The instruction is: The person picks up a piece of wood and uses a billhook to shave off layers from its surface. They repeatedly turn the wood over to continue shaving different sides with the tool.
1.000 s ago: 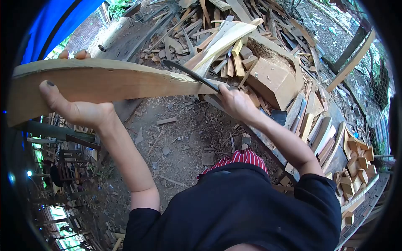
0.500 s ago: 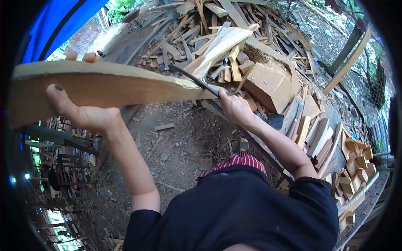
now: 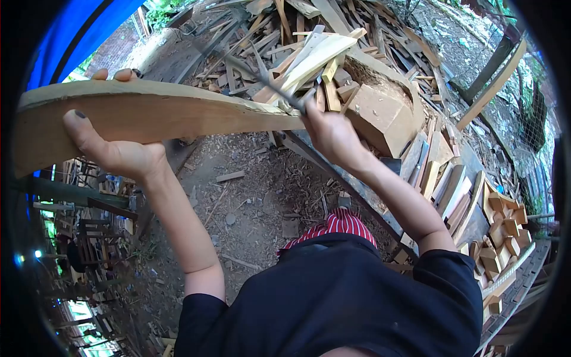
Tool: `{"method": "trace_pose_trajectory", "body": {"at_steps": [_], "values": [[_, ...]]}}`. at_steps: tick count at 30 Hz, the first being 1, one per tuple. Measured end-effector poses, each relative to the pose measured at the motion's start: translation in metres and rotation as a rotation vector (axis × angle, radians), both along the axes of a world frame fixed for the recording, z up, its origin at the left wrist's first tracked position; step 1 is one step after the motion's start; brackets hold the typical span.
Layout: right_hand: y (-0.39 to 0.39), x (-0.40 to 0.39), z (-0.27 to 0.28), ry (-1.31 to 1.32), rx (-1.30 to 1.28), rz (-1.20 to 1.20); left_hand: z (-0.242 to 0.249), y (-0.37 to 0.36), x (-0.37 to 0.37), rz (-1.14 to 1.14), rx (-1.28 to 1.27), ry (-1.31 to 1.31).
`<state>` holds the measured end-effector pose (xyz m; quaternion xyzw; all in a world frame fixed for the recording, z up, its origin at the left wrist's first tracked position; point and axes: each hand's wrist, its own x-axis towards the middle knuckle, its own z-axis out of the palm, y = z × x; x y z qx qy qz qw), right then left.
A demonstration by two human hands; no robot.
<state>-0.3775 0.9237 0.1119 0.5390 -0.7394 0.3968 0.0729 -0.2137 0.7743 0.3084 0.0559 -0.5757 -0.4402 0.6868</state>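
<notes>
My left hand point(image 3: 116, 156) grips a long curved wooden plank point(image 3: 166, 110) near its wide end, thumb on the near face and fingertips over the top edge. The plank tapers to the right, where its upper edge looks freshly cut, with a chip lifted. In my right hand point(image 3: 333, 137), closed round its handle, is a long dark-bladed machete point(image 3: 256, 72). Its blade points up and left above the narrow end and is smeared by motion. The handle itself is hidden by my fingers.
A heap of wood offcuts point(image 3: 238, 65) spreads ahead, beside a large wood block point(image 3: 383, 119). Cut pieces point(image 3: 499, 238) lie stacked on the right. Chips litter the dirt ground point(image 3: 256, 196). A blue tarp point(image 3: 71, 41) hangs at upper left.
The machete has swung upward off the plank's cut edge, and my right hand has risen slightly with it. My left hand and the plank have shifted only slightly.
</notes>
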Motion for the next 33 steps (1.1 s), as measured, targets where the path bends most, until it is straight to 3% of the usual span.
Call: {"method": "trace_pose_trajectory", "body": {"at_steps": [1,2,6,11,14,16,18,21,23,25,27,28,31,33], "values": [[0.001,-0.004,-0.049,0.05,0.229,-0.046,-0.002,0.0,0.001,-0.007,-0.004,0.011],[0.001,-0.007,-0.063,0.001,0.341,-0.05,-0.001,-0.001,0.002,-0.014,-0.014,0.017],[0.006,-0.002,-0.063,-0.022,0.288,-0.052,0.005,0.002,0.008,-0.016,-0.002,-0.002],[0.01,-0.004,-0.043,-0.235,0.425,0.023,0.023,-0.002,0.0,0.035,-0.032,-0.079],[0.002,-0.015,-0.058,-0.321,0.223,0.103,0.026,-0.013,-0.019,0.079,-0.14,-0.098],[-0.003,-0.017,-0.027,-0.458,0.275,0.134,0.032,-0.019,-0.031,0.02,-0.155,-0.086],[-0.005,-0.014,0.023,-0.452,0.172,0.13,0.034,-0.019,-0.042,-0.048,-0.156,-0.1],[-0.002,-0.013,0.086,-0.183,-0.166,0.089,0.039,-0.017,-0.059,-0.046,-0.162,-0.131],[0.003,-0.012,0.097,-0.036,-0.319,0.008,0.041,-0.012,-0.071,0.017,-0.177,-0.116],[0.005,-0.011,0.051,-0.164,-0.171,-0.037,0.044,-0.017,-0.077,-0.007,-0.267,-0.135],[0.013,-0.014,-0.05,-0.161,0.349,-0.12,0.043,-0.012,-0.079,0.04,-0.269,-0.144],[0.025,-0.02,-0.088,-0.219,0.411,-0.137,0.041,-0.012,-0.076,0.029,-0.234,-0.143],[0.031,-0.033,-0.108,-0.274,0.429,-0.164,0.043,-0.002,-0.083,-0.077,-0.155,-0.088],[0.035,-0.033,-0.098,-0.284,0.406,-0.166,0.045,0.003,-0.088,0.021,-0.215,-0.192]]}}
